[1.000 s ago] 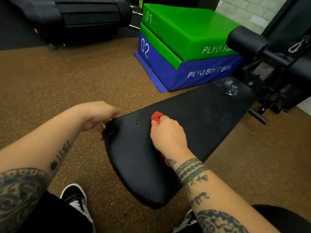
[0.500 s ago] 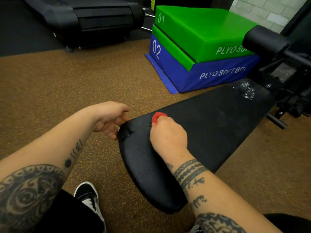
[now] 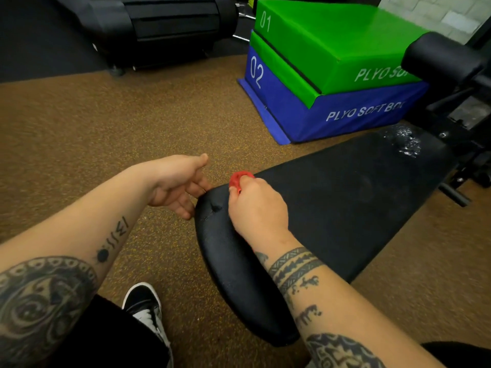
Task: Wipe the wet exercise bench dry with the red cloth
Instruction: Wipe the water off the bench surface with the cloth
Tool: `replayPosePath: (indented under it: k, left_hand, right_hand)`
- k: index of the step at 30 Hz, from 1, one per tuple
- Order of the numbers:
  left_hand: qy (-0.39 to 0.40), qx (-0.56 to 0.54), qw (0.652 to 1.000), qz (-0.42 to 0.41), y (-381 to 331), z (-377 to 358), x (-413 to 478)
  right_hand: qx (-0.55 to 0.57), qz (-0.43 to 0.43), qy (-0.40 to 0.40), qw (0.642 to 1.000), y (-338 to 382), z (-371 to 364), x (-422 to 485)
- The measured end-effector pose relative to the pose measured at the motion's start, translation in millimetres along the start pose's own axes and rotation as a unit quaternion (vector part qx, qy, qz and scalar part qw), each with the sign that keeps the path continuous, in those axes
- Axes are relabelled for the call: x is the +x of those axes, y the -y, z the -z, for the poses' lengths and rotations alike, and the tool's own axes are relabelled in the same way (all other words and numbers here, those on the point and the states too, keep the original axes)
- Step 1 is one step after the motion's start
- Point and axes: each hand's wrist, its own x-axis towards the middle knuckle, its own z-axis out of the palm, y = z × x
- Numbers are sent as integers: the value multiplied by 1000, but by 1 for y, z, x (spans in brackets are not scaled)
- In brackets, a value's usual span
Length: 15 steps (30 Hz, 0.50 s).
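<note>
The black padded exercise bench (image 3: 345, 203) runs from lower centre up to the right. A patch of water (image 3: 405, 140) glistens at its far end. My right hand (image 3: 257, 208) presses the red cloth (image 3: 237, 179) onto the bench's near left corner; only a small bunch of cloth shows past my fingers. My left hand (image 3: 176, 185) hangs beside the bench's left edge, fingers loosely apart and fingertips touching the pad's rim, holding nothing.
Stacked plyo boxes, a green one (image 3: 332, 49) on a blue one (image 3: 332, 112), stand behind the bench. A black roller pad and frame (image 3: 446, 59) rise at the far right. A black machine (image 3: 159, 27) sits at the back. Brown speckled floor lies to the left; my shoe (image 3: 146, 306) is below.
My right hand has slid the cloth leftward toward the bench's near corner. My left hand has loosened off the edge, fingers spreading. The view has shifted left.
</note>
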Motion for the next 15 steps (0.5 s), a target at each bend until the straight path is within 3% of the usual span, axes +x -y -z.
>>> replayPosePath:
  k: [5, 10, 12, 15]
  left_hand:
    - [-1, -10, 1000, 9, -5, -1, 2]
    - [-16, -27, 999, -5, -6, 6, 4]
    - [-16, -22, 1000, -9, -3, 8, 5]
    - [-7, 5, 1000, -8, -2, 5, 1]
  right_hand:
    - [-20, 102, 18, 994, 26, -7, -18]
    - [-11, 249, 99, 963, 38, -5, -33]
    - [12, 224, 63, 972, 32, 2, -27]
    - [24, 86, 6, 996, 6, 10, -6]
